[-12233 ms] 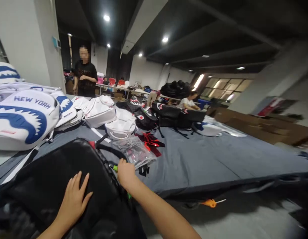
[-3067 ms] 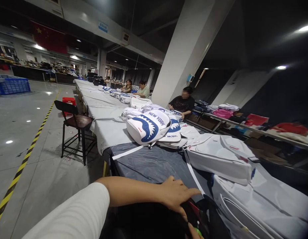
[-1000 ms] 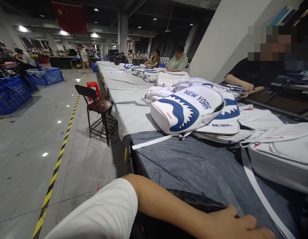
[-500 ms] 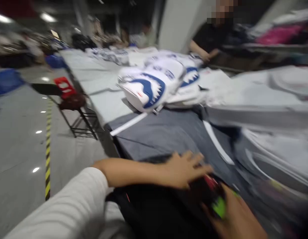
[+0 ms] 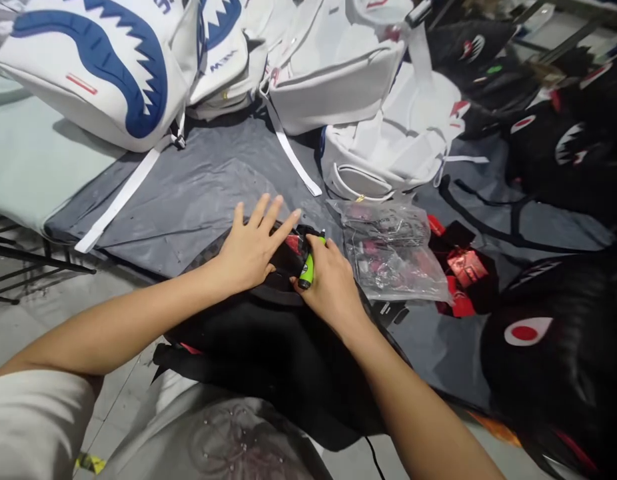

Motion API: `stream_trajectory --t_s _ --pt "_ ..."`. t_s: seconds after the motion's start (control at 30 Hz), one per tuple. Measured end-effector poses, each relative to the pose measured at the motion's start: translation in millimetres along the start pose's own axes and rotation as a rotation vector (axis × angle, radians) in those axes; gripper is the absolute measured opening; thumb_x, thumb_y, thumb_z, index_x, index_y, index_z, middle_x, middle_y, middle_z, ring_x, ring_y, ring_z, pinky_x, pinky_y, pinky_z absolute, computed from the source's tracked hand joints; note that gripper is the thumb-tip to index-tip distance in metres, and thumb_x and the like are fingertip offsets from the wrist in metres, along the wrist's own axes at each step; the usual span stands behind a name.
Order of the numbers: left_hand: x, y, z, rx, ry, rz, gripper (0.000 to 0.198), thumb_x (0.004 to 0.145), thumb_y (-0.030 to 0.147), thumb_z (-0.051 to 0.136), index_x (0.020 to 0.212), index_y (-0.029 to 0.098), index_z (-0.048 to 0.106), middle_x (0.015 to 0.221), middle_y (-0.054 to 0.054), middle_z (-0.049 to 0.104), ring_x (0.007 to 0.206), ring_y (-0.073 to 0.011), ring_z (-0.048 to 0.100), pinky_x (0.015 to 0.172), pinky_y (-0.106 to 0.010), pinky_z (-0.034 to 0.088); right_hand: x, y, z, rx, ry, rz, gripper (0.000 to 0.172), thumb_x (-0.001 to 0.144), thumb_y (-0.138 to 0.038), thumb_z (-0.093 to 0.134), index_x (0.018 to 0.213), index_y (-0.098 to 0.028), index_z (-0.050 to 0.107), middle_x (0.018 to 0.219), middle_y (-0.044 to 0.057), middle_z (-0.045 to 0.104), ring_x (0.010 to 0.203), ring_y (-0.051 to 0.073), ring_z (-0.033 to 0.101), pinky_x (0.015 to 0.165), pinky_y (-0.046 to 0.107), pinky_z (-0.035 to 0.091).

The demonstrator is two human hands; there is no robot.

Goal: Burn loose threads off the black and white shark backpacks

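A black bag (image 5: 268,340) lies over the near table edge and against my lap. Flat on its upper part rests my left hand (image 5: 253,250), fingers spread, close beside a dark patch with a red label (image 5: 292,243). My right hand (image 5: 331,280) is closed around a small green-and-black hand tool (image 5: 307,268), held against the bag just right of the label. The tool's working end is partly hidden by my fingers, and I cannot make out its exact kind.
White backpacks (image 5: 96,73) with blue shark mouths stand along the far side. Black bags (image 5: 548,367) with red eyes are on the right. Beside my right hand lie a clear plastic bag (image 5: 388,257) and several red-and-black tags (image 5: 466,267) on the grey sheet (image 5: 173,193).
My view has swung down and right, bringing the plastic bag, red tags and black bags into sight. My left hand stays spread on the black bag; my right still grips the green tool.
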State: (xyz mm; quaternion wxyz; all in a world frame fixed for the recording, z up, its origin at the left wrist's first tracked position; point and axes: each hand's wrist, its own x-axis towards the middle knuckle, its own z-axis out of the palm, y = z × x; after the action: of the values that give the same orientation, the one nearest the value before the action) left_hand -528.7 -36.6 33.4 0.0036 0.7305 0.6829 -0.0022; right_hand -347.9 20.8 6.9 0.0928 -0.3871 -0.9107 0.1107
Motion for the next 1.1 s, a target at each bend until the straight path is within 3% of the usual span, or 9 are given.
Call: stream_trajectory --t_s 0.1,0.23,0.3,0.37,0.47,0.6,0.73,0.87,1.1 --pt "6.6 1.0 3.9 0.019 0.005 0.086 0.120 0.075 0.055 0.074 0.156 0.017 -0.006 0.164 -0.020 0.002 0.150 -0.0410 0.001 0.115 -0.065 0.007 4.6 -0.3 2.6 -0.011 -0.001 0.013 0.077 0.073 -0.020 0.062 0.144 -0.014 0.035 0.142 0.019 0.050 0.137 0.043 0.038 0.105 0.060 0.039" --pt "7.4 2.5 4.9 0.026 -0.003 0.057 0.115 0.078 0.053 0.071 0.157 0.018 -0.004 0.163 -0.020 0.009 0.149 -0.0393 0.011 0.116 -0.058 0.015 3.9 -5.7 -5.3 -0.047 -0.002 0.021 0.069 0.079 -0.022 0.062 0.143 -0.011 0.039 0.140 0.019 0.053 0.137 0.044 0.037 0.105 0.058 0.039" --pt "5.4 2.9 3.9 0.023 0.001 0.039 0.107 0.081 0.051 0.069 0.157 0.017 0.002 0.162 -0.019 0.014 0.147 -0.0375 0.018 0.114 -0.054 0.020 -5.3 -10.7 -17.4 -0.061 0.065 -0.007 0.060 0.087 -0.027 0.057 0.143 -0.013 0.041 0.135 0.018 0.057 0.136 0.042 0.038 0.107 0.061 0.036" --pt "3.6 3.0 3.0 0.020 0.010 0.037 0.101 0.082 0.050 0.067 0.157 0.017 0.008 0.162 -0.019 0.016 0.145 -0.0363 0.022 0.113 -0.052 0.023 -20.3 -15.7 -31.7 -0.047 0.210 -0.036 0.052 0.092 -0.036 0.053 0.140 -0.017 0.047 0.125 0.016 0.063 0.129 0.039 0.047 0.108 0.062 0.032" --pt "3.1 2.9 2.3 0.019 0.019 0.041 0.097 0.083 0.048 0.067 0.156 0.017 0.012 0.162 -0.018 0.017 0.144 -0.0353 0.024 0.112 -0.050 0.024 -43.1 -20.4 -45.5 0.120 0.322 -0.026 0.038 0.094 -0.039 0.050 0.126 -0.022 0.060 0.108 0.012 0.068 0.104 0.029 0.063 0.100 0.052 0.043" --pt "4.6 2.7 1.1 0.014 -0.029 0.032 0.091 0.085 0.044 0.065 0.156 0.016 0.013 0.162 -0.017 0.014 0.143 -0.0350 0.022 0.113 -0.050 0.022 -51.3 -20.3 -41.1 0.456 0.152 0.081 0.024 0.089 -0.035 0.060 0.110 -0.023 0.063 0.095 0.004 0.071 0.083 0.020 0.068 0.074 0.033 0.054" --pt "5.3 2.0 -0.4 -0.009 -0.044 0.044 0.088 0.086 0.041 0.064 0.155 0.017 0.015 0.162 -0.017 0.013 0.142 -0.0349 0.024 0.112 -0.049 0.021 -36.3 -18.2 -35.0 0.422 -0.001 0.002 0.016 0.086 -0.029 0.063 0.100 -0.022 0.068 0.097 0.004 0.074 0.086 0.020 0.070 0.081 0.034 0.055" --pt "5.4 0.8 -0.6 -0.024 -0.045 0.050 0.084 0.087 0.038 0.064 0.154 0.016 0.018 0.162 -0.017 0.015 0.141 -0.0349 0.025 0.111 -0.049 0.023 -22.2 -16.5 -38.7 0.367 -0.103 -0.068 0.020 0.085 -0.024 0.063 0.103 -0.022 0.070 0.102 0.005 0.075 0.093 0.022 0.070 0.084 0.036 0.054" --pt "6.4 -1.1 2.4 -0.070 -0.028 0.040 0.082 0.087 0.043 0.064 0.153 0.020 0.021 0.161 -0.014 0.018 0.140 -0.0357 0.027 0.110 -0.049 0.023 -20.5 -20.5 -41.0 0.266 -0.126 -0.144 0.022 0.086 -0.023 0.061 0.106 -0.022 0.071 0.103 0.005 0.075 0.093 0.023 0.070 0.083 0.038 0.054"
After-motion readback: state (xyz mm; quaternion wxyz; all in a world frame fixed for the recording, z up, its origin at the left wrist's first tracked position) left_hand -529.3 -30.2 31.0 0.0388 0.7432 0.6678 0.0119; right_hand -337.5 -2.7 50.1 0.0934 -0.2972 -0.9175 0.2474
